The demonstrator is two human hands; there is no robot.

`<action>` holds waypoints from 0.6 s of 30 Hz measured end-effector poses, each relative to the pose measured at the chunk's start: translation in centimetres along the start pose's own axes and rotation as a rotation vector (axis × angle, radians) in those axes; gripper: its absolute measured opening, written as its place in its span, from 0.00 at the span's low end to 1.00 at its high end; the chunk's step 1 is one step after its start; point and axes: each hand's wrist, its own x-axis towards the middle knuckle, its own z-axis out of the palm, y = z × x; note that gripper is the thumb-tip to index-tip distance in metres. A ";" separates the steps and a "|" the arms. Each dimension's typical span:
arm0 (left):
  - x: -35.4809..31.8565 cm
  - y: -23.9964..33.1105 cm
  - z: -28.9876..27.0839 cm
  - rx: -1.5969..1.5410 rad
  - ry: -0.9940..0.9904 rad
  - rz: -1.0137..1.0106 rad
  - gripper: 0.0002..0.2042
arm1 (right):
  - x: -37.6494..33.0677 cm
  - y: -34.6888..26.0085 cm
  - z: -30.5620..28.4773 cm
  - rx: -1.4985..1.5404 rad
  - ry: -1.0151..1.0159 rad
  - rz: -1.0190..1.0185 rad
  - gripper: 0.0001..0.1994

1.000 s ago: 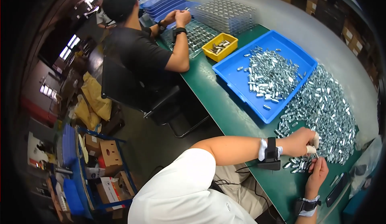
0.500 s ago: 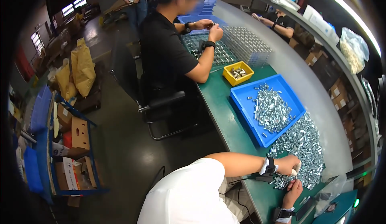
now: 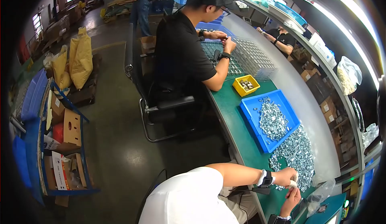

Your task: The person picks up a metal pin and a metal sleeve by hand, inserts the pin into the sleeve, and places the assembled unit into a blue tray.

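At the near end of the green table, my left hand (image 3: 286, 177) is closed in a pinch, with pale coverings on its fingertips. My right hand (image 3: 292, 201) meets it from below, its fingers pressed together too. Whatever sits between the fingertips is too small to make out. Just beyond both hands spreads a loose pile of small silvery metal parts (image 3: 298, 151). A blue tray (image 3: 254, 128) adjoins the pile on its far side, with more of the same parts (image 3: 273, 119) heaped in it. Both my wrists wear dark bands.
A co-worker (image 3: 181, 51) sits farther up the table, handling something small beside stacked clear trays (image 3: 255, 59). A yellow bin (image 3: 245, 91) of metal pieces stands beyond the blue tray. A plastic bag (image 3: 321, 198) lies right of my hands. Shelving (image 3: 335, 83) runs along the right.
My head view has shifted, so the whole scene sits differently in the picture. My two hands' fingertips have come closer together. The co-worker's hands stay raised over the trays.
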 end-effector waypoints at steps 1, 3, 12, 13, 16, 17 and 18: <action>-0.5 0.0 0.1 -0.020 0.035 0.016 0.06 | -0.2 -0.1 0.4 0.026 0.004 0.007 0.19; -1.0 0.1 0.1 -0.021 0.042 0.025 0.06 | -0.6 -0.2 1.0 0.081 0.015 0.029 0.19; 0.8 0.2 -0.6 0.230 0.078 0.035 0.08 | 0.9 0.2 0.0 -0.019 0.015 0.039 0.19; 1.1 -0.2 -0.6 0.242 0.077 0.027 0.07 | 1.2 0.7 -0.1 -0.004 0.003 0.046 0.19; 2.6 -1.2 -1.2 0.225 -0.005 -0.064 0.06 | 2.3 1.8 -0.2 0.103 -0.009 0.069 0.18; 3.4 -1.5 -1.0 0.207 -0.052 -0.078 0.06 | 2.5 2.2 -0.5 0.162 0.024 0.121 0.18; 4.2 -1.7 -0.7 0.202 -0.065 -0.086 0.05 | 2.6 2.7 -0.9 0.223 0.054 0.169 0.18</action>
